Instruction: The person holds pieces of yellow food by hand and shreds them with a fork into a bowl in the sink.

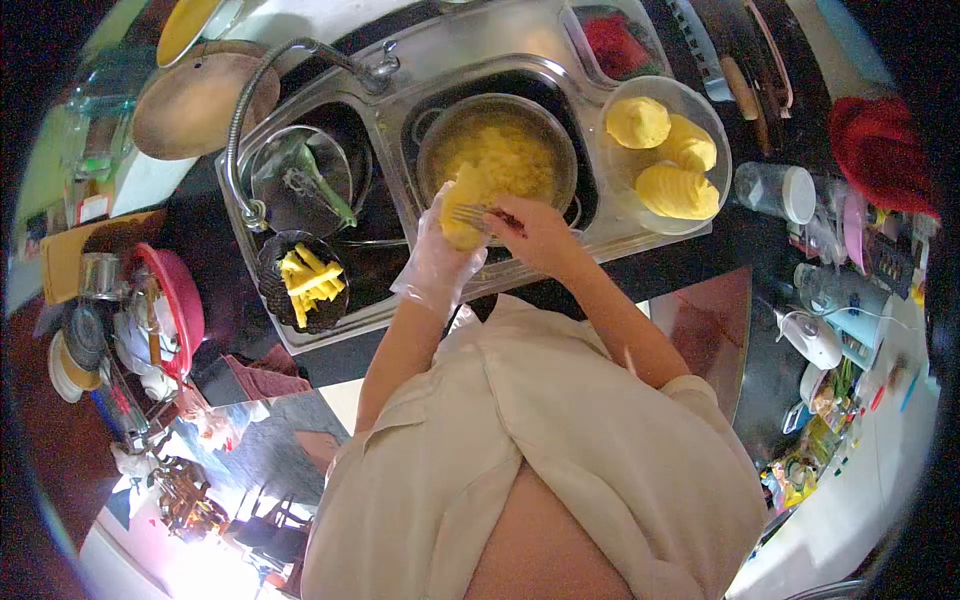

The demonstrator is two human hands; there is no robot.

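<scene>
My left hand (436, 262), in a clear plastic glove, holds a yellow peeled piece (460, 212) over the near edge of a round metal pot. My right hand (535, 235) is closed around a fork (468, 215), its tines against the yellow piece. Shredded yellow pulp (505, 150) fills much of the pot (570, 165), which sits in the right sink basin. To the right, a round clear bowl (622, 205) holds three peeled yellow pieces (638, 122). A dark dish (270, 275) of yellow strips (310, 280) stands at the sink's lower left.
A flexible faucet (236, 130) arches over the left basin, where a pan lid (270, 165) lies. A pink basin (185, 310) of dishes stands left. Knives (742, 90), a clear jar (775, 192) and a red cloth (880, 155) lie right. A red item sits in a tray (655, 75) behind.
</scene>
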